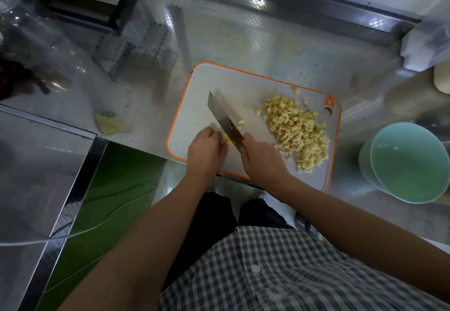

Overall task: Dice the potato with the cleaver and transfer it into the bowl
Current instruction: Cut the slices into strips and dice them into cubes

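My right hand (261, 162) grips the cleaver (224, 118), my left hand (207, 150) pinches the potato (227, 139), with dice (297, 130) at three o'clock.

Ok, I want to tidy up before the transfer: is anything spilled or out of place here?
Mostly tidy. A yellowish scrap lies on the counter left of the cutting board, off it; what it is I cannot tell. A few stray dice sit apart from the main pile, but on the board.
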`<state>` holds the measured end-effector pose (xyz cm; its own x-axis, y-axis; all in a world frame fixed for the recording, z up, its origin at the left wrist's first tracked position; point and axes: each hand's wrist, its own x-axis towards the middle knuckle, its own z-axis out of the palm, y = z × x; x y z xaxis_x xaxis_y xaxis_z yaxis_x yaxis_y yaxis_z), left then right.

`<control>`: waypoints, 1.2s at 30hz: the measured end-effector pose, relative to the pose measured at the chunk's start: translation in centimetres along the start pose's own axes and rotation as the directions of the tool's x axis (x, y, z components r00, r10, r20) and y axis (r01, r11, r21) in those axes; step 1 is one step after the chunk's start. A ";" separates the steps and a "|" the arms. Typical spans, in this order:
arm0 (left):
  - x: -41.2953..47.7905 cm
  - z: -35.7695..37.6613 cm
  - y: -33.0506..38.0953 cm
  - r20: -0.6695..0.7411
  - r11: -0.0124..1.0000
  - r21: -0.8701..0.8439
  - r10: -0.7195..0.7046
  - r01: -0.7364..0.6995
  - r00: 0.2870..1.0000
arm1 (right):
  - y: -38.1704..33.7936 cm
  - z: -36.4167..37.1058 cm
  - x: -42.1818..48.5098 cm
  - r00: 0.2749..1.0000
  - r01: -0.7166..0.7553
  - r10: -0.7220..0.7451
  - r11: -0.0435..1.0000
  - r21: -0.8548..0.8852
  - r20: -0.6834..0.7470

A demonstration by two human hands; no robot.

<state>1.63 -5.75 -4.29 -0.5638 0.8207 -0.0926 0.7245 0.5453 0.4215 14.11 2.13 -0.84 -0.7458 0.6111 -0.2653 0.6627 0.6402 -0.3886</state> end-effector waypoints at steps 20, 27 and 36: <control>-0.4 -0.2 0.6 -0.016 0.982 -0.117 -0.149 0.146 0.989 | 0.6 0.2 0.9 0.996 0.083 -0.083 0.996 0.014 -0.018; -0.3 -0.3 0.4 -0.040 0.977 -0.134 -0.172 0.165 0.984 | -0.1 -0.5 0.4 0.992 0.115 -0.112 0.992 -0.052 0.053; -0.1 -0.2 0.3 -0.042 0.975 -0.153 -0.168 0.159 0.985 | 0.1 1.0 1.4 0.993 0.089 -0.085 0.994 -0.059 0.077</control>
<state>1.84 -5.73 -3.95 -0.6934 0.7098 -0.1240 0.5561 0.6366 0.5344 13.08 2.61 -2.13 -0.8023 0.5167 -0.2987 0.5961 0.7186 -0.3582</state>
